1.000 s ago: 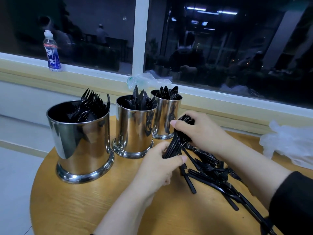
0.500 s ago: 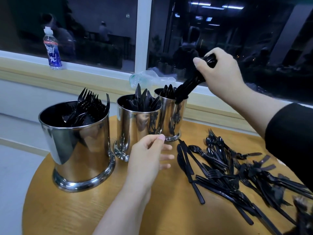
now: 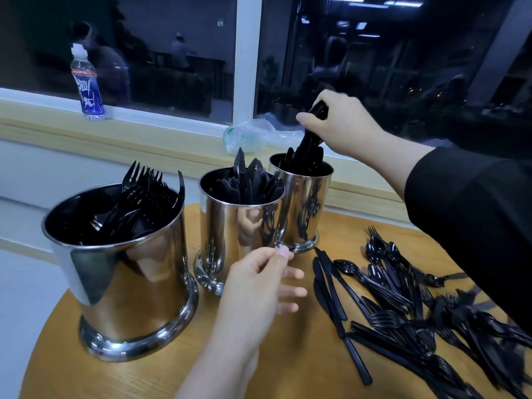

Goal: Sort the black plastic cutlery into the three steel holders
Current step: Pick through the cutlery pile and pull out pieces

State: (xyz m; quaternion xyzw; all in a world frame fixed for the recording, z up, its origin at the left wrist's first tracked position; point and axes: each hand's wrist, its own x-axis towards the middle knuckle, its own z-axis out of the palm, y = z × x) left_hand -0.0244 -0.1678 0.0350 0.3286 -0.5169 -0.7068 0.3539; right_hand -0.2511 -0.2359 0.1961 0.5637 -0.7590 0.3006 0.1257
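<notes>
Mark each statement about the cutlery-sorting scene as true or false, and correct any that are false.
1. The right hand grips a bundle of black cutlery over the farthest steel holder. True.
2. The left hand holds a fork. False: it holds nothing and hovers above the wooden table, in front of the middle holder.
3. The nearest holder contains forks. True.
4. The middle holder is empty. False: knives stand in it.
5. A bottle stands on the window ledge. True.
6. No cutlery remains loose on the table. False: a pile of loose cutlery lies at the right.
</notes>
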